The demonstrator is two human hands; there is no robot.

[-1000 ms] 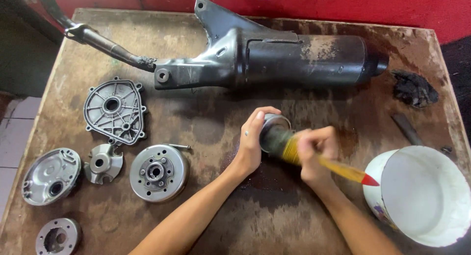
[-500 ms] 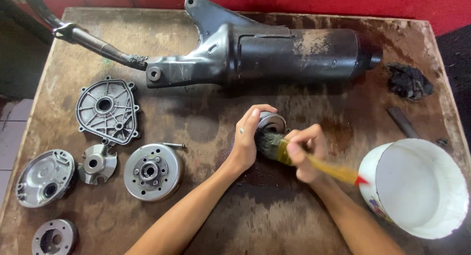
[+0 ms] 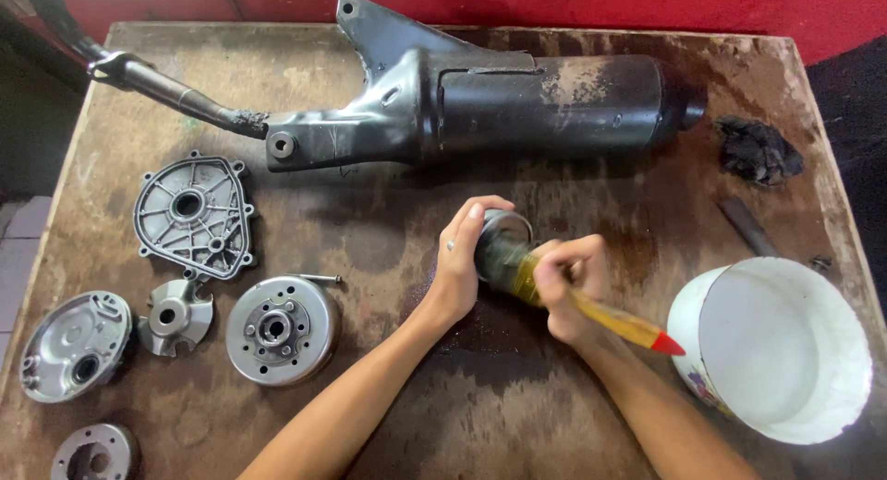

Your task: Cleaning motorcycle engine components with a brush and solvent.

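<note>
Grimy steel cylinder part [image 3: 504,235] clamped in left hand [image 3: 462,267] to steady it, right hand [image 3: 565,286] fisted around yellow brush [image 3: 601,314], white bucket [image 3: 832,415] at 4 o'clock.

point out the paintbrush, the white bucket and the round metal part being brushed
paintbrush [image 3: 617,319], head view, on its yellow handle
white bucket [image 3: 855,337], head view, on its right rim
round metal part [image 3: 507,227], head view, on its top edge above the bristles

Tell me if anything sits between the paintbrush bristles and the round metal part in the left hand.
Nothing visible: the yellow-handled paintbrush in the right hand already meets the small round metal part, held by the left hand.
</note>
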